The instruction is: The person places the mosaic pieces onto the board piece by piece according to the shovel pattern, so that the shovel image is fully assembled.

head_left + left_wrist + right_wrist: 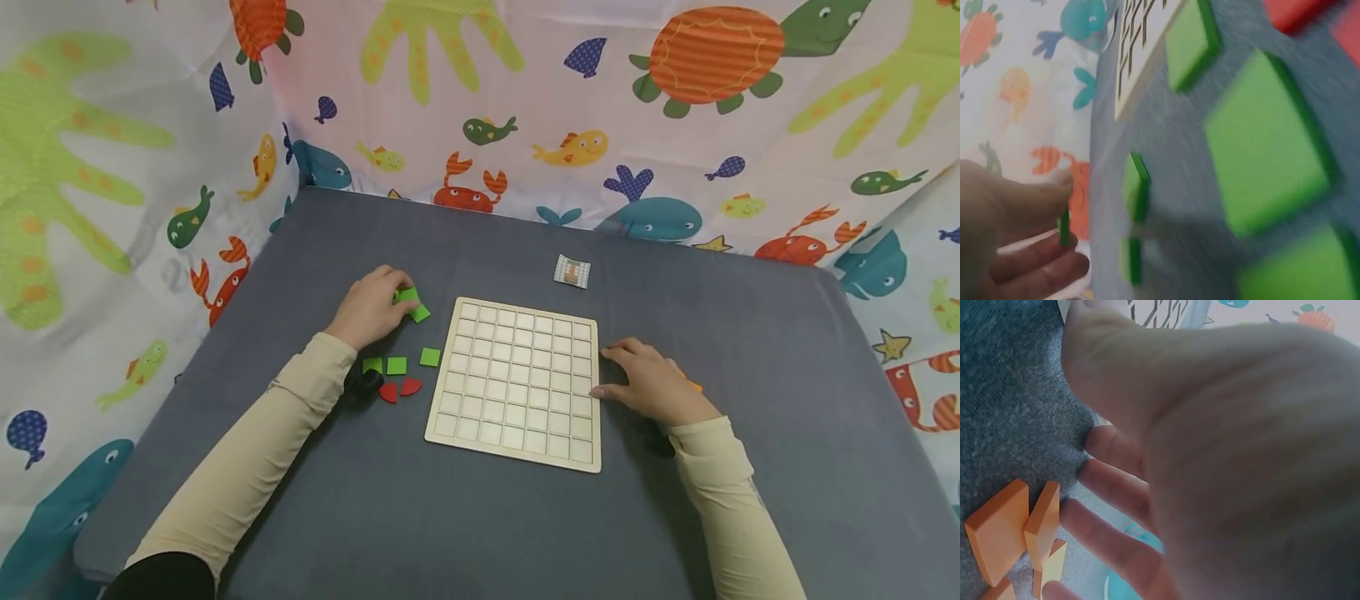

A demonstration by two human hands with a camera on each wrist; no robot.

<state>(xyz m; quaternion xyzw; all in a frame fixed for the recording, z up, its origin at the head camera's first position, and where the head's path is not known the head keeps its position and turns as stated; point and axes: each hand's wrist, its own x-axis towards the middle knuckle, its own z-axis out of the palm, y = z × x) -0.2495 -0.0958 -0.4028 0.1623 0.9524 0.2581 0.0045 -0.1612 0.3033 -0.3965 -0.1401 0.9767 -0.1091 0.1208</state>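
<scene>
A pale wooden grid board (517, 379) lies flat on the grey table, its cells bare. Left of it my left hand (396, 297) pinches a green square tile (408, 293); the left wrist view shows that tile (1064, 226) edge-on between thumb and fingers. A second green tile (421, 313) lies just beside the hand. Three more green tiles (397, 365) and two red curved pieces (399, 389) lie nearer me. My right hand (611, 371) rests flat at the board's right edge, thumb touching it. Orange pieces (997, 531) lie beside its fingers.
A small printed packet (572, 271) lies beyond the board. The grey table (787, 400) is walled by a sea-animal patterned cloth (525, 125) at the back and both sides. The board's corner (1141, 37) shows in the left wrist view.
</scene>
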